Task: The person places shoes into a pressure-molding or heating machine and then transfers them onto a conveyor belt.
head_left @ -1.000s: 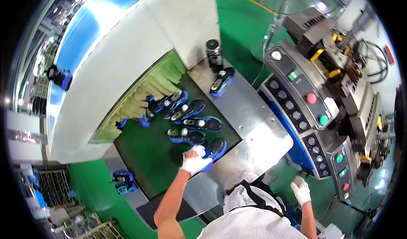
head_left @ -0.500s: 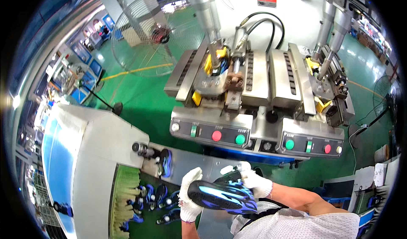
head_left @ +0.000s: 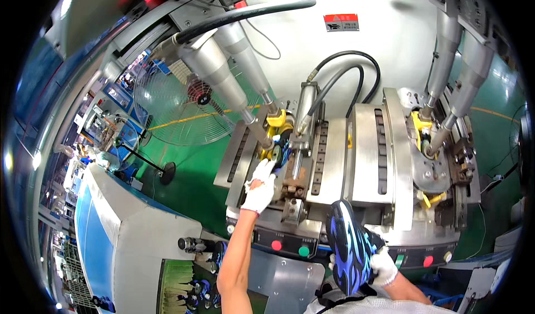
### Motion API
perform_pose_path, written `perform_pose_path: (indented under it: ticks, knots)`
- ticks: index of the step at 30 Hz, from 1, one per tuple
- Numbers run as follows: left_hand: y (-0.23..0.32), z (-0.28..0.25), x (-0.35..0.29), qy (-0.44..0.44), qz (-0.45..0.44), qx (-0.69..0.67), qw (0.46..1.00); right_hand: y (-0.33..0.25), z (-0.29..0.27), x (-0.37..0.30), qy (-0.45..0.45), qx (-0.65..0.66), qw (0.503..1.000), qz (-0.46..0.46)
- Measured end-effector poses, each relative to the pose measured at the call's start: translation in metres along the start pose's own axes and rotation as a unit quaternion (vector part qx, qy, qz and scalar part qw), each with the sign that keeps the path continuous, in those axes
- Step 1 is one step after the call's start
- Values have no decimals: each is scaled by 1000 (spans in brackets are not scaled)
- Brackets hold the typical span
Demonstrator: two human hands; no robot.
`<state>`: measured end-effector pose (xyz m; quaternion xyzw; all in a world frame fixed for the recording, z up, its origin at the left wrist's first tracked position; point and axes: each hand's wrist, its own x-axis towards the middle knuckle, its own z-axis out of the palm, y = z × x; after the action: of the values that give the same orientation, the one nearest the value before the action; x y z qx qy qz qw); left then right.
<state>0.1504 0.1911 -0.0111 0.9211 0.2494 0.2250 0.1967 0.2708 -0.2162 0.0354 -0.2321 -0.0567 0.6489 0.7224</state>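
Note:
In my right hand [head_left: 383, 265], gloved in white, is a black shoe [head_left: 348, 247] with blue and purple flame shapes. It stands toe up in front of the machine, and the shoe hides part of that hand. My left hand [head_left: 259, 188], also gloved, reaches forward to the machine's left station. Its outstretched fingertips are at the near end of another blue and black shoe [head_left: 285, 149], which sits between yellow pads [head_left: 275, 119] under metal press rods. Whether the fingertips touch that shoe is unclear.
Below the stations runs a panel with red and green buttons [head_left: 276, 245]. The right station [head_left: 432, 172] has its own rods and yellow pads. At lower left, several shoes [head_left: 198, 294] lie beside a grey machine housing [head_left: 150, 230]. A large fan [head_left: 198, 91] stands behind.
My left hand has let go of the held shoe and moved forward to the left station. My right hand keeps the shoe, now turned toe up and farther right. The view has shifted.

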Motion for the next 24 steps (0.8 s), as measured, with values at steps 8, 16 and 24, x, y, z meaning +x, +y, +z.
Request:
perform_pose_path:
  ticks: [8, 16, 24]
  knots:
    - [-49, 97, 133, -42, -194, 138, 970, -18, -5, -7, 193, -32, 980, -26]
    - [-58, 45, 143, 63, -147, 103, 982, -6, 2, 24, 268, -106, 957, -25]
    - [32, -109, -75, 213, -186, -61, 957, 15, 110, 214, 182, -216, 957, -68]
